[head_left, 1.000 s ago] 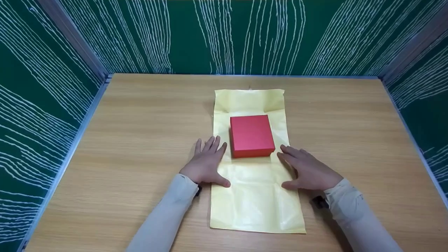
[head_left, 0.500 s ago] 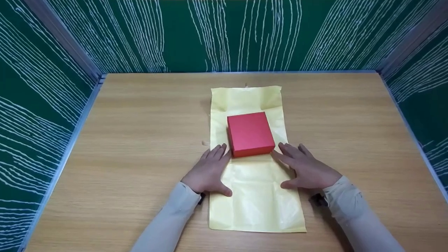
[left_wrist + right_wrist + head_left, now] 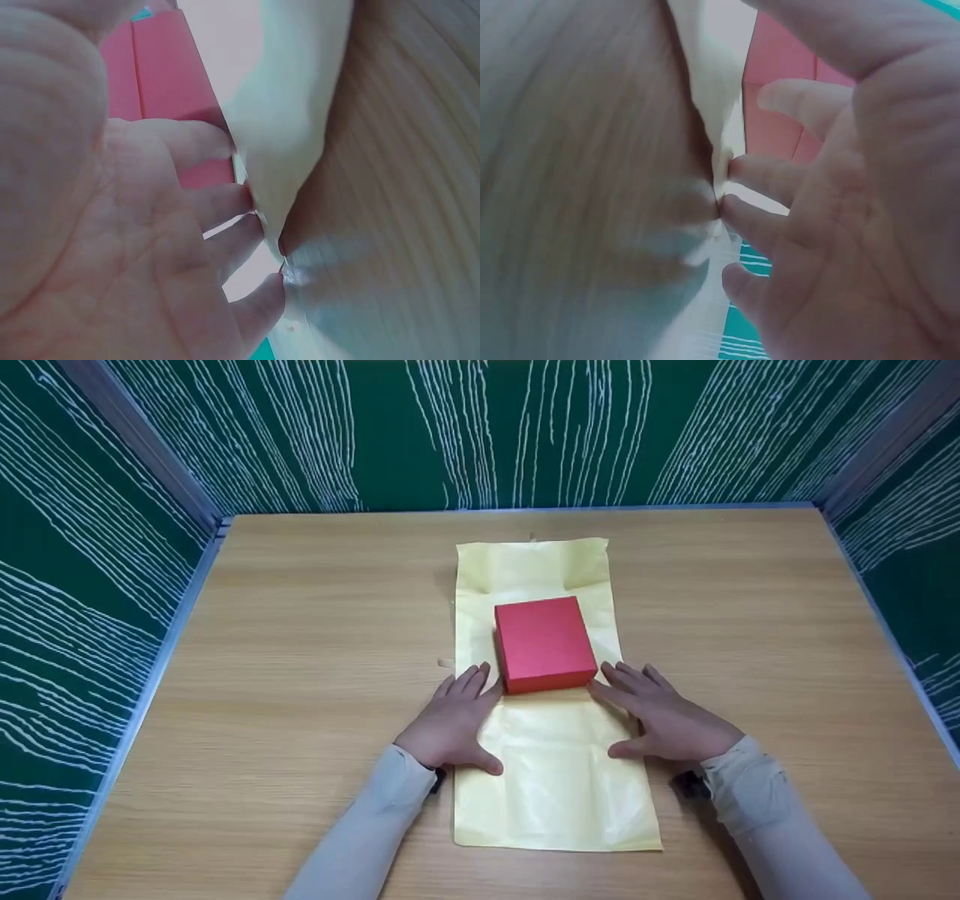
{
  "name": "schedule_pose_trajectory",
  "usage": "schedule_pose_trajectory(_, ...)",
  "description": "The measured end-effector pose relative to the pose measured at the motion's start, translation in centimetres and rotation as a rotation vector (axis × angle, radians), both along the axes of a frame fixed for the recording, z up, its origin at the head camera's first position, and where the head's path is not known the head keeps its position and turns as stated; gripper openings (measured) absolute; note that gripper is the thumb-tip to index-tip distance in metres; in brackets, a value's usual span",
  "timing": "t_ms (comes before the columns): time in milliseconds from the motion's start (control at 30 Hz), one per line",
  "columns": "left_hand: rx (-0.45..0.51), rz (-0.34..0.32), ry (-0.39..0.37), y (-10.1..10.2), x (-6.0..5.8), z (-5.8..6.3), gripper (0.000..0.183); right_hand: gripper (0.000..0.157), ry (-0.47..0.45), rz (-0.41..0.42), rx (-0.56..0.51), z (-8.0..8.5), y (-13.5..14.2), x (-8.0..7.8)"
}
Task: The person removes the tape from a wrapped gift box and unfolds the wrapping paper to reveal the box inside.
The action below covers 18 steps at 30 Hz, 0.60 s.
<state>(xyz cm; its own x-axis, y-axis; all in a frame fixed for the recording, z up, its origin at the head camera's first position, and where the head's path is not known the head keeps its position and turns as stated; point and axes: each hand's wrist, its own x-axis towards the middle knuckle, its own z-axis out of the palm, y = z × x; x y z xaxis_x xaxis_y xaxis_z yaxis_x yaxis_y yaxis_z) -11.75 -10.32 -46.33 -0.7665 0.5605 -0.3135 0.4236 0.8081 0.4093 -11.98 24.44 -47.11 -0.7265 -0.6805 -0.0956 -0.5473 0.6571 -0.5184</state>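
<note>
A red square box (image 3: 546,643) lies slightly turned on a long sheet of pale yellow paper (image 3: 555,780), creased and lifted a little at its far end. My left hand (image 3: 456,720), fingers spread, is at the paper's left edge with the index fingertip right at the box's near left corner. Opposite it, my right hand (image 3: 667,716) has its fingers extended over the paper's right edge, index fingertip by the near right corner. In the left wrist view, straight fingers reach down to the paper beside the box (image 3: 176,67). The right wrist view shows the same beside the box (image 3: 780,112).
The wooden table (image 3: 315,622) carries the paper and has blue edging. Green panels (image 3: 397,435) with white wavy lines stand round the far side and both flanks. A small pale scrap (image 3: 445,663) lies just left of the paper.
My left hand has shifted slightly nearer and inward, its index finger now at the box's corner. The right index finger has come in too. The box has turned a little anticlockwise.
</note>
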Motion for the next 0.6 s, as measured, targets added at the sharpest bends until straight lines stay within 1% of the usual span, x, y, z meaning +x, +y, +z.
schedule_pose_trajectory(200,0.013,0.019,-0.016,-0.21,-0.25,-0.19,0.131,0.093,-0.019,0.004,0.003,-0.22,0.08,-0.26)
schedule_pose_trajectory(367,0.005,0.038,-0.027,0.05,-0.33,-0.03,0.13,0.086,-0.024,0.008,0.012,-0.14,0.06,-0.39)
schedule_pose_trajectory(500,-0.018,0.036,-0.012,0.24,-0.55,0.18,0.13,0.083,-0.036,-0.002,0.009,-0.08,0.1,-0.6)
schedule_pose_trajectory(600,-0.02,0.024,0.007,0.16,-0.78,0.2,0.129,0.087,-0.052,-0.023,0.006,-0.21,0.16,-0.79)
